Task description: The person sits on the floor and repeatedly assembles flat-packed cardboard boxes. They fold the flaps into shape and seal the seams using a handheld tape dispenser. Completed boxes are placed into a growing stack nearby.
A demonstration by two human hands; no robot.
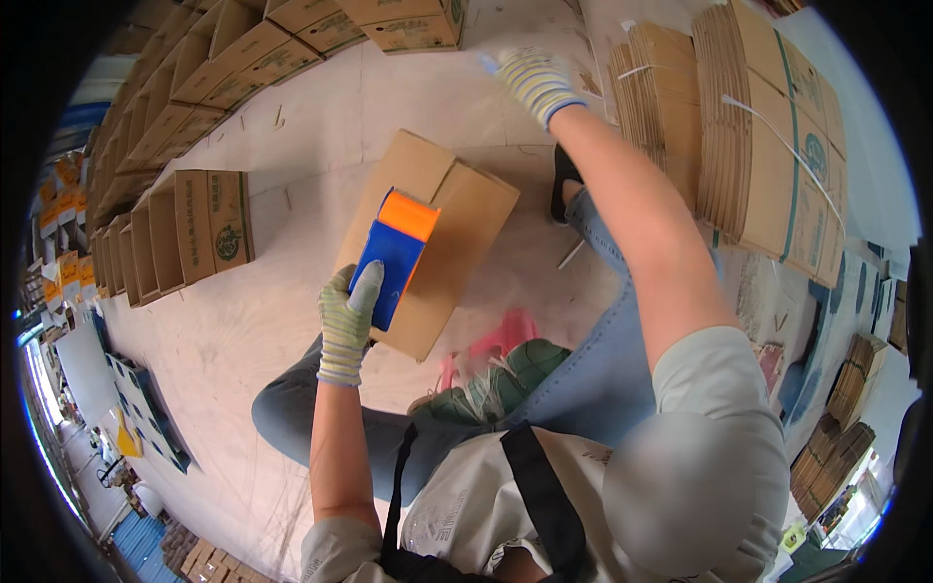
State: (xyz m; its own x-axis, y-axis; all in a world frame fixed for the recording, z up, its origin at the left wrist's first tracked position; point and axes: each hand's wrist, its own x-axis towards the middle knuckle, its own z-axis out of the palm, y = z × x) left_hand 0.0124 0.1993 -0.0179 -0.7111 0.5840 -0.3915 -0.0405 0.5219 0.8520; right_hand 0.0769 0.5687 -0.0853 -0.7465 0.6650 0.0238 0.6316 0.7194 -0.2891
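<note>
A closed cardboard box (462,238) lies at an angle on the floor before my crossed legs. My left hand (345,325), in a striped knit glove, is closed on a block-shaped blue and orange tool (394,267) with the thumb on its blue face. The tool rests on or just above the box's left part; its exact kind cannot be made out. My right hand (535,83), gloved alike, reaches far forward past the box. Its fingertips are smeared by motion, with a pale bluish blur at them, so any held thing is unclear.
Rows of open cardboard boxes (209,228) stand at left and far left. Strapped stacks of flattened cartons (768,126) are at right. A green bundle (515,379) and a pinkish-red thing (501,335) lie between my legs. Small scraps are scattered on the floor.
</note>
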